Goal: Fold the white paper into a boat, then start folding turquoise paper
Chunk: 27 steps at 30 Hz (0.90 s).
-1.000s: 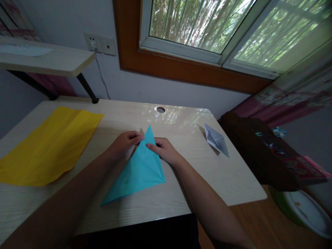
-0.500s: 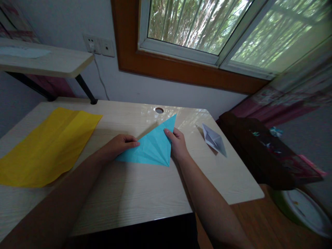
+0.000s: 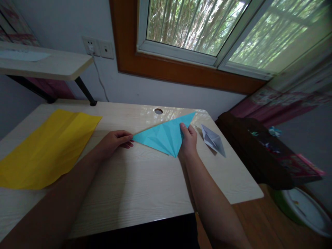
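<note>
A sheet of light blue paper point(image 3: 163, 136), folded into a creased triangle, is held above the table between my two hands. The thumb and fingers of my left hand point(image 3: 118, 141) pinch its pointed left corner. On the other side my right hand point(image 3: 188, 140) grips the right edge, thumb on top and fingers mostly hidden behind. The crease lines fan out from the corner that points toward me. Just right of my right hand lies a folded white paper boat point(image 3: 213, 139).
A large yellow sheet point(image 3: 49, 148) covers the left part of the pale wooden table point(image 3: 150, 186). At the back left stands a raised shelf point(image 3: 49, 65) on black legs. Near the back edge is a cable hole point(image 3: 158, 111). Dark furniture point(image 3: 249, 145) stands beyond the right edge.
The blue paper has moved right and turned, its right tip now farther out. My left hand has slid to the paper's left corner. My right hand has shifted right with the paper.
</note>
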{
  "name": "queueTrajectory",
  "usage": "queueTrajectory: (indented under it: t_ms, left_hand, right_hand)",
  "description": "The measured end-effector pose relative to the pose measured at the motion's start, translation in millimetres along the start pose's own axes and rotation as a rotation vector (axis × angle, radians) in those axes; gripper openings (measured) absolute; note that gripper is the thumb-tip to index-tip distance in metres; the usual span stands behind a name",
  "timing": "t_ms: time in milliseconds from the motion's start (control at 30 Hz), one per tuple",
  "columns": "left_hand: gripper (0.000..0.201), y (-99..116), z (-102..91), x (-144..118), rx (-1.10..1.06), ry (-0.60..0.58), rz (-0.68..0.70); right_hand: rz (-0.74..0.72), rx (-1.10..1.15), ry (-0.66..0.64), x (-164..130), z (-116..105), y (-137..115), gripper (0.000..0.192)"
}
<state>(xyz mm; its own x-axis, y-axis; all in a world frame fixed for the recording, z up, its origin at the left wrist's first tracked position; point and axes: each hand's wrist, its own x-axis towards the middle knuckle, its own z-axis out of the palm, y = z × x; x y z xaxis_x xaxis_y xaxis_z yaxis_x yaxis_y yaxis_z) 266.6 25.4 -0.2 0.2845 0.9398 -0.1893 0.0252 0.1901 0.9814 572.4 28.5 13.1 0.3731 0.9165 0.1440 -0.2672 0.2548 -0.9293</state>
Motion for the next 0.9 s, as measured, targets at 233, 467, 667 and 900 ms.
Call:
queueTrajectory:
  t_ms: [233, 467, 667, 900]
  left_hand:
    - [0.031, -2.0, 17.5, 1.1, -0.181, 0.096, 0.066]
    - [0.023, -4.9, 34.1, 5.1, -0.338, 0.224, 0.163]
    - [0.017, -3.1, 29.0, 5.7, -0.373, 0.304, 0.257]
    - [0.025, -1.7, 25.9, 5.6, -0.298, 0.419, 0.317]
  right_hand:
    - [-0.075, -0.068, -0.007, 3.3, -3.9, 10.7, 0.024]
    - [-0.124, -0.098, -0.024, 7.3, -2.4, 18.2, 0.025]
    - [-0.083, -0.097, -0.079, 8.7, -4.8, 23.9, 0.024]
    - [-0.043, -0.239, -0.16, 9.4, -9.7, 30.7, 0.031]
